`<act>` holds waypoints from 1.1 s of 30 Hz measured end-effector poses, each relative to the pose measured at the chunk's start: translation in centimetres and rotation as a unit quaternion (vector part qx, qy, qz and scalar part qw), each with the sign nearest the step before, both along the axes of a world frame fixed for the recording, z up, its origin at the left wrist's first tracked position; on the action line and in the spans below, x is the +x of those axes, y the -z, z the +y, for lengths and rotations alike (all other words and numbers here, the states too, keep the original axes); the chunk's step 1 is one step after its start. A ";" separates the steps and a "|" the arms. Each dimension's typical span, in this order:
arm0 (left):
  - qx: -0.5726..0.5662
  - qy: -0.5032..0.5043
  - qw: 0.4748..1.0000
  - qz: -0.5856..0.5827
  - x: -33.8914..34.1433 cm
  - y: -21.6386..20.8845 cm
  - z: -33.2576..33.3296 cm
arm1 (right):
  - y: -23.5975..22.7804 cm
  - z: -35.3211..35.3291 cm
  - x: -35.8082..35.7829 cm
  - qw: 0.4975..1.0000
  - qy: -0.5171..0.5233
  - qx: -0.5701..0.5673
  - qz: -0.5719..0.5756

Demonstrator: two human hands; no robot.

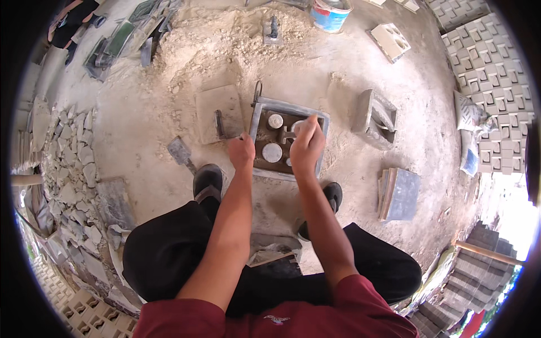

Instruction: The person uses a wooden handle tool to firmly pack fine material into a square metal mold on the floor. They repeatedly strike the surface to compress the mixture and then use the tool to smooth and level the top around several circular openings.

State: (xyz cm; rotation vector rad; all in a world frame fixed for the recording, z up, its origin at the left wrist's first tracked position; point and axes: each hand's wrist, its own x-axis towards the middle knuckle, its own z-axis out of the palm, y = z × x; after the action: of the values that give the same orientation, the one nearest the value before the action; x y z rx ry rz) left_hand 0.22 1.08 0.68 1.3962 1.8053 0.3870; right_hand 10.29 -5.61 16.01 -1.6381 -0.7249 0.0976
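Observation:
A square grey metal mould frame [260, 163] lies on the floor between my feet. It is filled with brown, damp-looking material, from which round pale discs [272, 152] of different sizes stand out. My left hand [241, 151] is closed in a fist at the frame's left edge; what it grips is hidden. Over the right part of the mould, my right hand [307, 147] is closed too. A tan tip shows above its fingers and a grey piece sticks out beside it, but I cannot make out the object.
Left of the mould are a flat square board [211, 101] and a small trowel [181, 152]. To the right stand a grey box-shaped mould [369, 121] and stacked plates [401, 194]. Farther off are a powder heap [197, 45], a bucket [329, 17] and a pale block [389, 42]. Broken pieces [73, 163] line the left.

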 end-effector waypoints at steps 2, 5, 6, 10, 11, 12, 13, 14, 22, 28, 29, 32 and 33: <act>0.007 0.001 1.000 0.009 -0.4 0.2 0.0 | -2.3 -0.5 0.1 0.991 0.025 -0.015 0.127; 0.010 -0.002 1.000 0.004 -0.2 0.5 0.6 | -0.3 -0.6 0.1 0.995 -0.027 0.043 0.090; 0.006 -0.008 1.000 -0.007 -0.1 0.7 0.5 | 0.1 -0.5 0.3 0.995 -0.055 0.007 0.082; 0.007 0.008 1.000 0.005 -0.9 0.8 0.3 | -2.0 -1.4 1.1 0.981 -0.075 0.021 0.179; 0.010 0.002 1.000 0.003 -0.6 0.4 0.5 | -2.2 -2.1 1.5 0.987 -0.088 0.029 0.132; 0.008 0.003 1.000 0.000 0.0 0.1 0.1 | -1.3 -2.5 1.9 0.988 -0.081 0.028 0.129; 0.006 0.011 1.000 -0.004 0.5 -0.2 -0.1 | 0.4 -2.7 2.5 0.991 -0.116 0.009 0.074; -0.005 0.010 1.000 -0.010 0.6 -0.2 -0.3 | 1.5 -2.9 3.0 0.988 -0.151 -0.013 0.023; 0.032 0.024 0.999 0.003 0.8 -0.1 -0.2 | 1.7 -4.5 5.2 0.972 -0.181 0.019 0.151; 0.188 0.104 0.975 0.053 0.1 -0.2 -0.4 | 0.5 -3.7 3.9 0.958 -0.196 0.121 0.172; 0.188 0.104 0.975 0.053 0.2 -0.2 -0.5 | 0.6 -3.8 3.9 0.947 -0.196 0.180 0.179; 0.339 0.190 0.920 0.060 0.2 -0.8 -0.6 | 0.8 -3.0 3.5 0.942 -0.179 0.127 0.252; 0.333 0.199 0.919 0.067 0.3 -1.2 -0.9 | 0.8 -3.0 3.4 0.949 -0.157 0.163 0.218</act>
State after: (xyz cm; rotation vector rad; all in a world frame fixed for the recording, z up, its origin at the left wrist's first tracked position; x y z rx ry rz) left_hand 0.54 0.18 1.88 2.2579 1.4871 0.7453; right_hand 13.68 -8.62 15.25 -1.1211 -0.6133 0.5269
